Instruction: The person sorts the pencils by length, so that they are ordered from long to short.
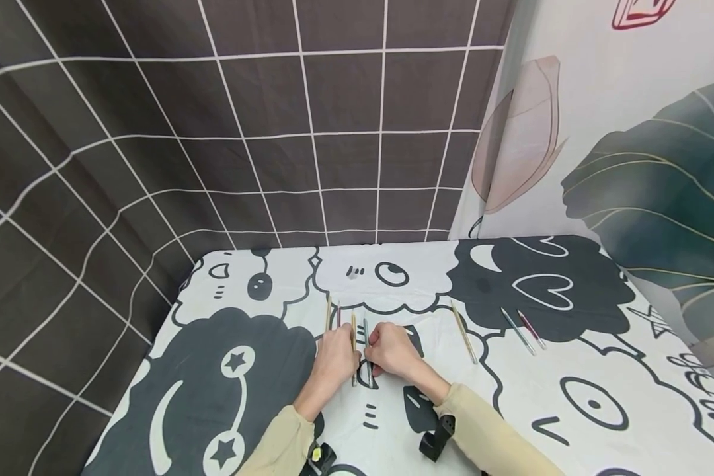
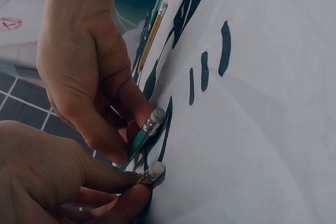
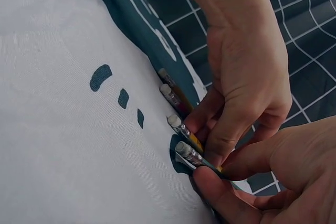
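Note:
Near the middle of the bed-like cloth surface, my left hand (image 1: 336, 357) pinches a yellow pencil (image 1: 354, 330) between thumb and finger. Beside it, my right hand (image 1: 395, 352) pinches a teal pencil (image 1: 365, 329). Both pencils lie roughly parallel, a small gap apart, with their eraser ends toward me. In the right wrist view, the teal pencil's eraser (image 3: 184, 148) and the yellow pencil's eraser (image 3: 175, 121) sit side by side. Left of these, another yellow pencil (image 1: 328, 312) and a red pencil (image 1: 338, 315) lie partly hidden behind my left hand.
Farther right on the patterned cloth (image 1: 387, 456) lie a yellow pencil (image 1: 464, 334), a teal pencil (image 1: 517, 330) and a red pencil (image 1: 532, 329), apart from my hands. A dark grid curtain (image 1: 345, 158) hangs behind, and a leaf-print curtain (image 1: 648, 192) at the right.

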Action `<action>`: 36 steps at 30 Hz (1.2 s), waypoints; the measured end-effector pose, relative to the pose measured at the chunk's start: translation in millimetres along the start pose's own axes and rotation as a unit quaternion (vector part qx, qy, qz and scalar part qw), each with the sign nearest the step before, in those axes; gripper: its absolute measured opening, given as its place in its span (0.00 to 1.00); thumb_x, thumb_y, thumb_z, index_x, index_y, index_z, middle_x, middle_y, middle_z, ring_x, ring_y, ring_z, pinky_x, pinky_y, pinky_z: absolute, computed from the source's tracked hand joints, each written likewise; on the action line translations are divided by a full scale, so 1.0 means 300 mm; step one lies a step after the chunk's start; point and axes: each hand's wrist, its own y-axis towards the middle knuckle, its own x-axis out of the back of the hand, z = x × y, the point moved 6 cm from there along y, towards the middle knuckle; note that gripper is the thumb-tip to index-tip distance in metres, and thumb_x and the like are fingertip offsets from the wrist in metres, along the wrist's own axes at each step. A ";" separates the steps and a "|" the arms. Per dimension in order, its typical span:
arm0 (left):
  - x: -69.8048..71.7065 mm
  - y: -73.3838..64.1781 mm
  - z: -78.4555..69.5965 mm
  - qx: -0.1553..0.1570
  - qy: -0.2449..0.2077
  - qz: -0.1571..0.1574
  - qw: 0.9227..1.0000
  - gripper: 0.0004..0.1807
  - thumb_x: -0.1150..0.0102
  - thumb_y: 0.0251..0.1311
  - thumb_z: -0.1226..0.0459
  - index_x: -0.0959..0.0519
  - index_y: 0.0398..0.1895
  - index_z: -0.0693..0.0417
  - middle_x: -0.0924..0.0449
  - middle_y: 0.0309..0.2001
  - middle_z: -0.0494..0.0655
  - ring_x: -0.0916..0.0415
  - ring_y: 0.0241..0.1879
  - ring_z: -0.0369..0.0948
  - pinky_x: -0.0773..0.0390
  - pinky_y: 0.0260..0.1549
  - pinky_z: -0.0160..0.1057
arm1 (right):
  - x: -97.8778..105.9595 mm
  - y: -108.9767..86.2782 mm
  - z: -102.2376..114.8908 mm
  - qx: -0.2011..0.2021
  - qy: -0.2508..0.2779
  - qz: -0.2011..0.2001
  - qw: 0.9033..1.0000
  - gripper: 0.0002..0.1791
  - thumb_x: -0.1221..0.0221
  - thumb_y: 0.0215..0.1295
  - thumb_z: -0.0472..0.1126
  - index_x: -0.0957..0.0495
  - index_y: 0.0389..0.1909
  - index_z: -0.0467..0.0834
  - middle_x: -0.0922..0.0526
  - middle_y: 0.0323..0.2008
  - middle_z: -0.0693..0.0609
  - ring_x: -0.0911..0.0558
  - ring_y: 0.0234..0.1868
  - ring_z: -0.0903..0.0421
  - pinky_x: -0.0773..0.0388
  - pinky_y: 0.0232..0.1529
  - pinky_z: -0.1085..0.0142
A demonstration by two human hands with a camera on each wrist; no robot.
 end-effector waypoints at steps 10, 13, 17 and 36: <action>-0.002 0.000 0.005 0.003 -0.008 0.006 1.000 0.11 0.34 0.48 0.79 0.26 0.26 0.61 0.31 0.17 0.44 0.30 0.16 0.39 0.30 0.12 0.34 | -0.007 0.011 0.008 0.015 -0.023 -0.004 1.000 0.06 0.39 0.54 0.26 0.26 0.25 0.36 0.24 0.15 0.50 0.22 0.10 0.60 0.28 0.14 0.69; -0.001 0.001 0.006 0.000 -0.008 0.004 1.000 0.11 0.34 0.48 0.79 0.26 0.26 0.61 0.31 0.17 0.44 0.30 0.16 0.38 0.30 0.12 0.34 | -0.007 0.015 0.009 0.017 -0.022 -0.002 1.000 0.06 0.38 0.54 0.25 0.26 0.25 0.36 0.24 0.15 0.50 0.22 0.10 0.60 0.28 0.14 0.70; -0.002 0.001 0.006 0.003 -0.011 0.007 1.000 0.11 0.34 0.48 0.79 0.27 0.25 0.61 0.31 0.17 0.44 0.30 0.15 0.38 0.30 0.12 0.33 | -0.010 0.018 0.009 0.015 -0.020 0.003 1.000 0.06 0.38 0.54 0.25 0.26 0.25 0.35 0.24 0.15 0.50 0.21 0.10 0.60 0.27 0.14 0.69; 0.001 -0.002 0.007 0.003 -0.003 -0.001 1.000 0.10 0.31 0.49 0.77 0.25 0.27 0.62 0.30 0.17 0.45 0.30 0.15 0.39 0.30 0.12 0.34 | -0.008 0.014 0.009 0.006 -0.013 0.006 1.000 0.05 0.38 0.56 0.27 0.25 0.28 0.34 0.24 0.16 0.50 0.21 0.11 0.59 0.26 0.15 0.69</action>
